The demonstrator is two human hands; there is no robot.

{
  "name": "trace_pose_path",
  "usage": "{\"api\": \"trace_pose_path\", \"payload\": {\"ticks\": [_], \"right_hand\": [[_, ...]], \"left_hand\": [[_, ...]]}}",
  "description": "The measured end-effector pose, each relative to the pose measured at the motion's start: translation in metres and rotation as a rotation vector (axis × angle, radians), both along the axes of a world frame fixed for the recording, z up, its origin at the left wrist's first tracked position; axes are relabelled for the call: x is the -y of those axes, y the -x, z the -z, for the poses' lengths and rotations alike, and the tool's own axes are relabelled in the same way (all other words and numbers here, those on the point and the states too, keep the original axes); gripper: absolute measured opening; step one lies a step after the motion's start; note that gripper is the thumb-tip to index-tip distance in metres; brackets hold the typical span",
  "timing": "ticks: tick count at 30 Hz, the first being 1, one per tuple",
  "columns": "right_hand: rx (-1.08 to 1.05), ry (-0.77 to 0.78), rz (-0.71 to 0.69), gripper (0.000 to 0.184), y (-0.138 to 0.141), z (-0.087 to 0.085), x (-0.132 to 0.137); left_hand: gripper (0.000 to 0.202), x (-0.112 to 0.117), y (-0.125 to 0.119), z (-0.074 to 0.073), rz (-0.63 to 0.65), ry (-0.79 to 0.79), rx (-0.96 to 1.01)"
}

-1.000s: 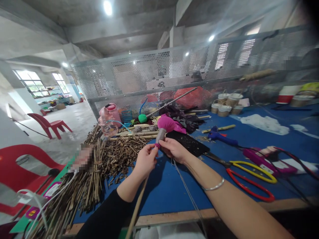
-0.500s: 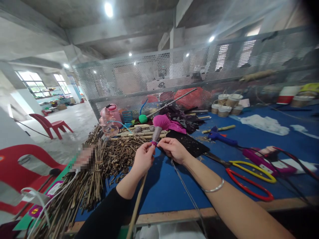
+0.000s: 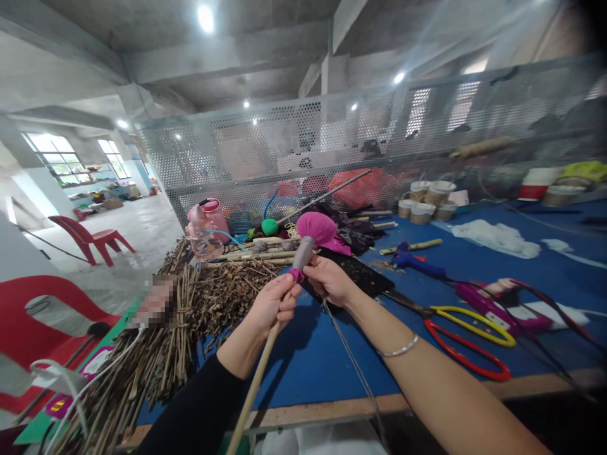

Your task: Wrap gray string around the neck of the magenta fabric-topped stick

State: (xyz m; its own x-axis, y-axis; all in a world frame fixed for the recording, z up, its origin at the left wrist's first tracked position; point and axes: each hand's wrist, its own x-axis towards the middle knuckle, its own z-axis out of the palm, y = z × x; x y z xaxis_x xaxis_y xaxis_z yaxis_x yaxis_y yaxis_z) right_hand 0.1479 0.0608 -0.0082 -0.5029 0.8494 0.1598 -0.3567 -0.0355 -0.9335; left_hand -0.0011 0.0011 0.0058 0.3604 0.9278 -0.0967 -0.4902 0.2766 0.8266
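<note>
My left hand (image 3: 275, 302) is closed round a pale wooden stick (image 3: 253, 392), just under a ruffled magenta fabric edge. Above that edge the stick's upper part is wound with grey thread (image 3: 302, 254), and a round head covered in magenta fabric (image 3: 317, 229) tops it, leaning right. The fingers of my right hand (image 3: 332, 281) are pinched together beside the grey winding. From this hand a loose grey strand (image 3: 351, 354) hangs down over the table edge. Whatever is between the right fingertips is too small to see clearly.
Dry twigs (image 3: 165, 354) are heaped at left. On the blue table (image 3: 341, 379) lie scissors (image 3: 465, 328) with red and yellow handles, a blue-handled tool (image 3: 420, 262) and a purple power strip (image 3: 502, 306). Small cups (image 3: 422, 212) stand before a perforated metal screen (image 3: 265, 145).
My left hand has gone from pinching the magenta edge to wrapping round the stick below it. My right hand has risen beside the grey winding. The magenta head leans further right.
</note>
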Motion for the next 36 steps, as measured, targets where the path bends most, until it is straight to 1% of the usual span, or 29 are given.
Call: {"api": "trace_pose_path", "payload": {"ticks": [2,3,4,5,6,8,11,12,14,17,19,22,25,28,30,31,33,36], "right_hand": [[0.009,0.040,-0.067,0.042,-0.003,0.000,0.001],[0.029,0.061,-0.080,0.042,-0.005,0.000,0.001],[0.059,0.075,-0.074,0.040,-0.006,0.001,0.000],[0.096,0.082,-0.054,0.036,-0.007,0.002,0.000],[0.134,0.085,-0.030,0.034,-0.007,0.003,0.000],[0.201,0.084,0.010,0.033,-0.005,0.005,-0.001],[0.260,0.058,0.016,0.033,0.001,0.007,-0.001],[0.270,0.035,0.019,0.033,0.002,0.008,0.000],[0.280,-0.026,0.028,0.034,0.003,0.007,0.001],[0.300,-0.082,0.008,0.034,-0.002,0.004,0.000],[0.302,-0.066,-0.001,0.032,-0.007,0.000,0.000],[0.212,-0.016,0.016,0.029,-0.014,-0.005,0.000],[0.126,0.001,0.028,0.029,-0.014,-0.007,0.002],[0.132,0.012,0.040,0.030,-0.010,-0.006,0.003],[0.147,0.014,0.055,0.031,-0.007,-0.003,0.003],[0.150,0.010,0.062,0.031,-0.005,-0.002,0.002],[0.143,-0.001,0.055,0.031,-0.003,-0.001,0.002],[0.088,-0.032,-0.008,0.032,-0.001,-0.001,0.002]], "left_hand": [[0.018,-0.002,0.000,0.004,0.112,0.108,0.043],[0.018,-0.002,-0.001,0.006,0.145,0.145,0.011],[0.020,-0.003,-0.002,0.008,0.157,0.170,-0.050],[0.022,-0.004,-0.004,0.011,0.135,0.177,-0.126],[0.023,-0.004,-0.006,0.012,0.083,0.163,-0.206],[0.025,-0.003,-0.011,0.016,-0.061,0.069,-0.345],[0.032,-0.002,-0.018,0.020,-0.291,-0.173,-0.532],[0.030,-0.002,-0.019,0.022,-0.341,-0.230,-0.582],[0.023,-0.003,-0.018,0.023,-0.386,-0.262,-0.611],[0.023,-0.007,-0.012,0.019,-0.354,-0.202,-0.502],[0.027,-0.008,-0.007,0.015,-0.337,-0.185,-0.425],[0.032,-0.009,-0.004,0.011,-0.294,-0.181,-0.351],[0.033,-0.007,-0.005,0.010,-0.264,-0.159,-0.273],[0.029,-0.007,-0.004,0.006,-0.254,-0.110,-0.157],[0.022,-0.006,-0.002,0.003,-0.225,-0.018,-0.053],[0.017,-0.006,-0.001,0.000,-0.193,0.044,0.011],[0.011,-0.005,0.002,-0.004,-0.084,0.170,0.161],[0.020,-0.001,0.005,-0.007,0.087,0.295,0.357]]}}
